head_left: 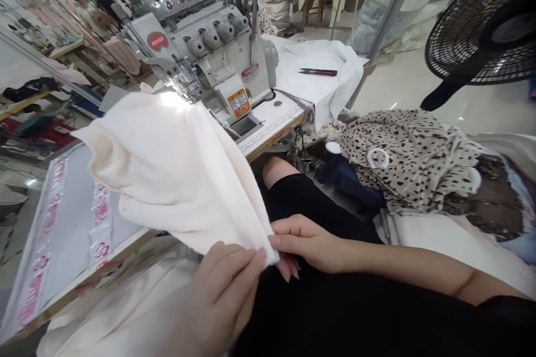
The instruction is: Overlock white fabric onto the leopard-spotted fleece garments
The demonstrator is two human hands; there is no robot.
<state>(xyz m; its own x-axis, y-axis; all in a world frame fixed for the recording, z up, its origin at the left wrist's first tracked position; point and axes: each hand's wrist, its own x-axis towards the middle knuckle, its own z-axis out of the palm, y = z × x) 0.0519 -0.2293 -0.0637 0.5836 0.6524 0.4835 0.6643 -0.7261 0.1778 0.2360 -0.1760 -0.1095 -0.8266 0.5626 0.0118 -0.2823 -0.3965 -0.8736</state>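
A cream fleece fabric piece (167,167) stretches from under the needle area of the sewing machine (218,50) down to my lap. Its near corner is pinched between the fingers of my left hand (226,284). On the right side of that corner, my right hand (310,242) grips the edge between thumb and forefinger, with its other fingers below the cloth. Both hands are close together above my dark clothing. The fabric hides the machine's presser foot.
Thread snips (318,72) lie on white cloth (288,58) behind the machine. A black fan (481,28) stands at the right, above a spotted garment (410,150) on a pile. The table extension (79,217) at the left bears printed tape. More pale fabric (125,295) hangs below it.
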